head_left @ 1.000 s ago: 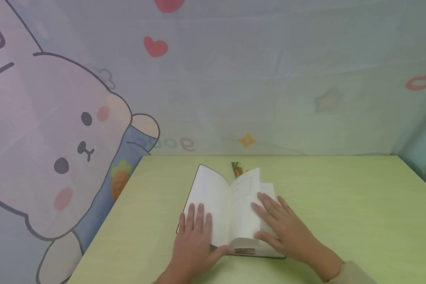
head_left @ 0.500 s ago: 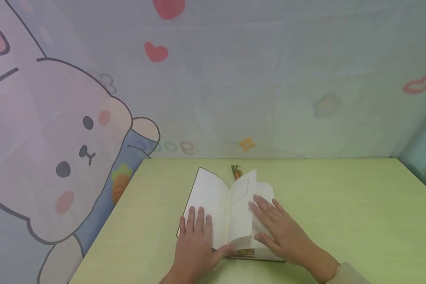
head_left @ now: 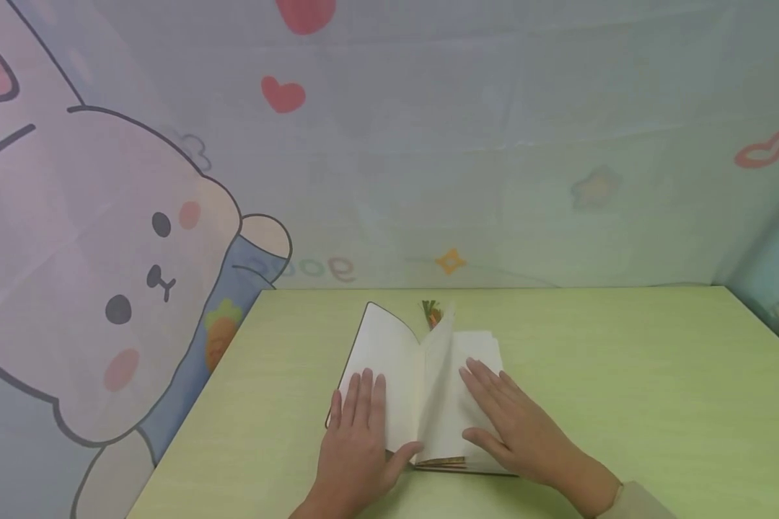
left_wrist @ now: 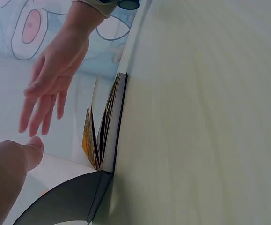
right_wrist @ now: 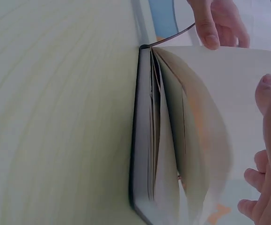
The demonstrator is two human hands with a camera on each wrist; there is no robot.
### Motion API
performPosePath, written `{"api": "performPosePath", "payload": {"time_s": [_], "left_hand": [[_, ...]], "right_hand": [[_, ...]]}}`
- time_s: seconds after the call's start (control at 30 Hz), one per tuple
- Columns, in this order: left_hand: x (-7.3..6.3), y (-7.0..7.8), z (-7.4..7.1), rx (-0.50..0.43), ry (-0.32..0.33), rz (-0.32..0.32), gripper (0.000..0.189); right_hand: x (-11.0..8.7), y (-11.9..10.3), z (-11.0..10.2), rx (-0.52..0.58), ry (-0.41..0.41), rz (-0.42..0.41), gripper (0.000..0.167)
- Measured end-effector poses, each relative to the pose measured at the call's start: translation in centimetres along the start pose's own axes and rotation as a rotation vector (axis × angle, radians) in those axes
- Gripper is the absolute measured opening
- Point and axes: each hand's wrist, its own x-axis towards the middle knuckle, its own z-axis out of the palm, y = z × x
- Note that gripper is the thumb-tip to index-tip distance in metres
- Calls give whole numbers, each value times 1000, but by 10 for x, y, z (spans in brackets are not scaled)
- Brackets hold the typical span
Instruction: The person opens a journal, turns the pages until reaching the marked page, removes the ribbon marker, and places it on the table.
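An open notebook (head_left: 396, 346) with a dark cover (left_wrist: 65, 199) and white pages lies on the table. My left hand (head_left: 357, 443) rests on the left page, fingers straight, thumb at the lower edge near the spine. My right hand (head_left: 519, 429) lies over the right-hand pages with fingers extended. Between the hands, a loose leaf (head_left: 436, 378) stands up from the spine. Gold-brown patterned pieces (left_wrist: 87, 140) stick out among the pages at the bottom edge. Green and orange tassels (head_left: 432, 314) poke out at the top. The right wrist view shows a fanned page (right_wrist: 205, 117) bowing upward.
The pale green table (head_left: 623, 375) extends to both sides of the notebook. Behind it hangs a printed cloth (head_left: 389, 158) with a rabbit and hearts. A thin dark ribbon (right_wrist: 177, 33) trails from the notebook's corner in the right wrist view.
The leaf near the middle has risen from the right side and swung left, baring more of the page beneath. My hands have stayed in nearly the same places.
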Motion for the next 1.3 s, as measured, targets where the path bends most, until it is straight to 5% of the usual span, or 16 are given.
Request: {"api": "performPosePath", "payload": {"time_s": [0.5, 0.63, 0.9, 1.3], "left_hand": [[-3, -7, -4, -104, 103, 93, 73], [-5, -11, -4, -82, 85, 108, 70], [-3, -17, -6, -25, 170, 163, 66], [-7, -22, -12, 52, -82, 166, 62]], "right_hand": [[-18, 4, 0, 11, -270, 158, 61], [-20, 4, 0, 23, -330, 175, 60], [-24, 6, 0, 43, -394, 193, 58], [-27, 9, -1, 69, -425, 198, 58]]}}
